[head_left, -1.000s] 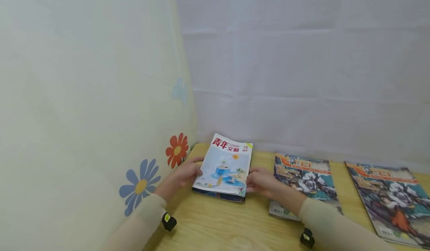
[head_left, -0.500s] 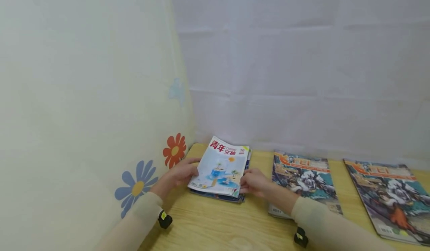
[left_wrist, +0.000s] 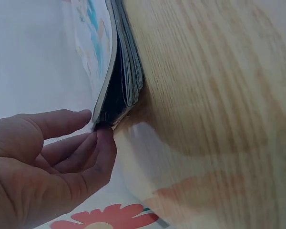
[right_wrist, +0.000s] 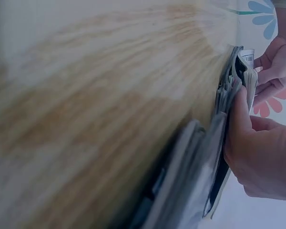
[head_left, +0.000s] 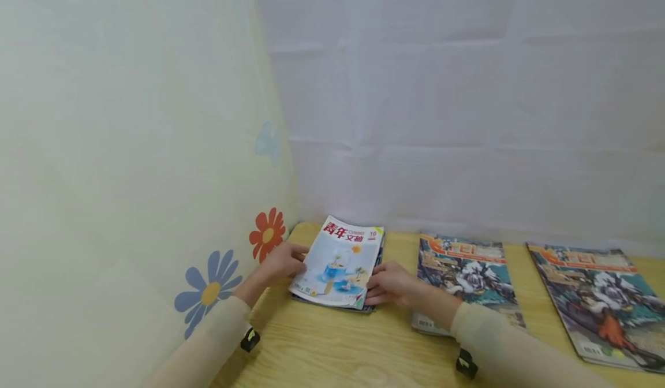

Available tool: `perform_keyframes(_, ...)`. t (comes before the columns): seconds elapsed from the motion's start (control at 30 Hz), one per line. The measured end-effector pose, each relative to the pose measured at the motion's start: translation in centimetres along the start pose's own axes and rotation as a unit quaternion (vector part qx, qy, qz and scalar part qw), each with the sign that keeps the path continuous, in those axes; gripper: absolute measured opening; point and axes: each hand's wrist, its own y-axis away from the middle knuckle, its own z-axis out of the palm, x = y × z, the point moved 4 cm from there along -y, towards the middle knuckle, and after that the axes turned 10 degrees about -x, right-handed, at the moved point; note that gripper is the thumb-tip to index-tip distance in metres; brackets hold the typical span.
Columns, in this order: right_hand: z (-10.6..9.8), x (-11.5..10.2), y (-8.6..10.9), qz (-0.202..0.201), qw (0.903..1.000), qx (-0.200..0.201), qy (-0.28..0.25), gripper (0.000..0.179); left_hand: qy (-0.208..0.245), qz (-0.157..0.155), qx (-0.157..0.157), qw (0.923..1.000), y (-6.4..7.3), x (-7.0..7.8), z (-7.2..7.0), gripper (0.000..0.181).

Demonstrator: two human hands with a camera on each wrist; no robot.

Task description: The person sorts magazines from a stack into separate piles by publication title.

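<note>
A white magazine (head_left: 337,267) with red lettering and a blue island picture lies on a stack of darker magazines (head_left: 374,309) at the left of the table. Its cover bows slightly, and the left wrist view shows a gap between it and the magazines (left_wrist: 128,67) below. My left hand (head_left: 284,262) holds its left edge, fingertips under the side and thumb close to the cover. On the opposite edge, near the lower corner, my right hand (head_left: 395,287) grips it between thumb and fingers. Some right fingertips are hidden.
Two colourful magazine piles, one middle (head_left: 470,278) and one right (head_left: 602,301), lie on the wooden table (head_left: 322,353). The right forearm partly covers the middle one. A flowered wall covering (head_left: 145,145) borders the left, and a pale cloth (head_left: 415,116) hangs behind.
The white magazine has settled lower and slightly left over the stack, and both hands moved with it. The darker edge showing below it has become narrower. The head view has shifted a little.
</note>
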Motion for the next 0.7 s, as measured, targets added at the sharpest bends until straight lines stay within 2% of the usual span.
perform_keyframes(0.23, -0.9, -0.8, 1.7, 0.027, 0.9995, 0.001, 0.013, 0.035, -0.086, -0.003, 0.013, 0.9962, 0.0, 1.2, 0.4, 0.034)
perform_keyframes(0.33, -1.3, -1.2, 2.8, 0.024, 0.9995, -0.011, 0.020, 0.036, -0.122, -0.007, 0.027, 0.9921, 0.2, 1.8, 0.3, 0.036)
perform_keyframes(0.43, -1.9, -1.7, 4.1, 0.012, 0.9994, -0.018, 0.025, 0.041, -0.140, -0.002, 0.047, 0.9890, 0.7, 2.8, 0.4, 0.037)
perform_keyframes(0.57, -3.1, -2.3, 6.0, -0.006, 0.9987, -0.011, 0.050, 0.045, -0.163, 0.050, 0.074, 0.9825, 1.4, 5.3, 1.1, 0.034)
perform_keyframes(0.7, -4.4, -2.6, 7.5, -0.013, 0.9968, 0.008, 0.078, 0.044, -0.172, 0.101, 0.074, 0.9770, 1.7, 7.6, 2.4, 0.032)
